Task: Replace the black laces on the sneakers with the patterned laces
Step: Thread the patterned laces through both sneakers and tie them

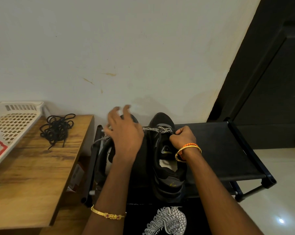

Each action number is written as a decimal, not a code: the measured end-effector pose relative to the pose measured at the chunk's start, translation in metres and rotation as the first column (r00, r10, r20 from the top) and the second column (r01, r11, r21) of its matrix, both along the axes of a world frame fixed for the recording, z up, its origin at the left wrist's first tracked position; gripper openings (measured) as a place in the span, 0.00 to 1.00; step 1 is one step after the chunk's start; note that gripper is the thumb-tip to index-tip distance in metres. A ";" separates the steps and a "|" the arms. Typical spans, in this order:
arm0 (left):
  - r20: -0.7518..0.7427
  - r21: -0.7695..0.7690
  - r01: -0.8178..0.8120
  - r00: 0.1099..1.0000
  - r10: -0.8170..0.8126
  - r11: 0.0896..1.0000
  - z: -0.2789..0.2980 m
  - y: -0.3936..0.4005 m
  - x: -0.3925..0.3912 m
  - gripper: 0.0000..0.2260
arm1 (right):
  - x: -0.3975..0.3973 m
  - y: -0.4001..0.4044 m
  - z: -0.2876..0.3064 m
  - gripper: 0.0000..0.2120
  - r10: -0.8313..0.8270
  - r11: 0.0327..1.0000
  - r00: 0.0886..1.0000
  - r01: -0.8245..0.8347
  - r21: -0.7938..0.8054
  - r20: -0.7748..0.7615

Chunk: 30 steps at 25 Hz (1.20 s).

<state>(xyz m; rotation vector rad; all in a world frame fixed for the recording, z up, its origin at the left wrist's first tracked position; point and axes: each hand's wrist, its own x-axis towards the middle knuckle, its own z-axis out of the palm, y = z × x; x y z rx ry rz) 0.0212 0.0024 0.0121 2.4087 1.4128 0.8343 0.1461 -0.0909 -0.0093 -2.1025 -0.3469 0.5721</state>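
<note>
Two sneakers [167, 158] are set side by side on the rack [228, 150]; loose laces [57, 128] and a basket [12, 126] are laid on the worktop [33, 175] to its left.

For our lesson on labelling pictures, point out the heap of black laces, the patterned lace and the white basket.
black laces [57, 128], head view, middle of the heap on the wooden table.
patterned lace [157, 129], head view, stretch across the right sneaker.
white basket [16, 122], head view, slotted wall.

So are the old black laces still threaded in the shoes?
No, the tangled black laces lie in a loose heap on the wooden table, apart from the black sneaker now carrying the black-and-white patterned lace.
</note>
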 end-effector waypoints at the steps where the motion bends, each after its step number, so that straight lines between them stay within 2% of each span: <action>1: -0.095 0.002 0.131 0.987 -0.130 0.991 -0.002 -0.005 0.005 0.21 | 0.000 0.001 0.001 0.10 0.009 1.000 1.000 -0.009 -0.010 0.001; 3: -0.260 -0.021 0.287 0.923 -0.283 0.958 -0.008 -0.012 0.014 0.17 | 0.000 0.002 0.001 0.10 0.023 0.999 1.000 -0.023 -0.027 0.003; 5: -0.310 -0.063 0.314 0.896 -0.317 0.947 -0.012 -0.014 0.018 0.13 | 0.000 0.003 0.002 0.11 0.029 0.999 1.000 -0.029 -0.037 0.005; 8: -0.292 -0.096 0.296 0.905 -0.311 0.950 -0.014 -0.011 0.018 0.11 | 0.002 0.003 0.002 0.13 0.042 0.999 0.999 -0.042 -0.034 -0.004; 12: -0.343 -0.085 0.294 0.888 -0.305 0.952 -0.018 -0.008 0.021 0.12 | 0.004 0.002 0.003 0.15 0.039 0.999 0.999 -0.040 -0.031 -0.028; 15: -0.264 -0.203 0.348 0.881 -0.394 0.915 -0.019 -0.006 0.021 0.10 | 0.007 0.000 0.004 0.12 0.046 0.999 0.998 -0.047 -0.016 -0.049; 17: -0.222 -0.229 0.347 0.891 -0.396 0.909 -0.016 -0.005 0.019 0.09 | 0.007 0.000 0.003 0.08 0.065 0.998 0.997 -0.066 -0.015 -0.050; 19: -0.074 -0.255 0.337 0.928 -0.365 0.906 -0.008 -0.004 0.019 0.10 | 0.006 0.002 0.003 0.06 0.074 0.997 0.997 -0.073 0.023 -0.035; 20: 0.073 -0.309 0.356 0.933 -0.352 0.882 0.000 -0.004 0.018 0.10 | 0.006 0.003 0.006 0.05 0.065 0.995 0.998 -0.063 0.079 -0.019; 22: 0.435 -0.431 0.479 0.853 -0.289 0.765 0.019 -0.003 0.016 0.12 | 0.005 0.003 0.014 0.03 0.037 0.969 0.998 -0.045 0.242 0.041; 23: 0.569 -0.454 0.543 0.787 -0.239 0.706 0.029 -0.004 0.014 0.13 | 0.004 0.003 0.019 0.03 0.038 0.948 0.996 -0.060 0.313 0.077; 24: 0.635 -0.459 0.575 0.746 -0.203 0.677 0.036 -0.003 0.011 0.14 | 0.002 0.002 0.024 0.03 0.054 0.929 0.993 -0.090 0.359 0.108; 25: 0.632 -0.463 0.569 0.750 -0.196 0.680 0.042 -0.002 0.009 0.15 | 0.000 0.000 0.027 0.03 0.079 0.918 0.988 -0.123 0.377 0.130; 27: 0.464 -0.490 0.467 0.855 -0.234 0.736 0.047 0.000 0.004 0.17 | -0.004 -0.001 0.028 0.03 0.123 0.918 0.980 -0.171 0.359 0.154; 29: 0.088 -0.493 0.283 0.957 -0.276 0.823 0.043 0.002 -0.002 0.18 | -0.003 -0.001 0.024 0.03 0.132 0.928 0.978 -0.180 0.327 0.163; 30: -0.114 -0.444 0.184 0.959 -0.259 0.877 0.041 0.002 -0.004 0.18 | -0.002 -0.001 0.022 0.03 0.127 0.935 0.978 -0.175 0.309 0.167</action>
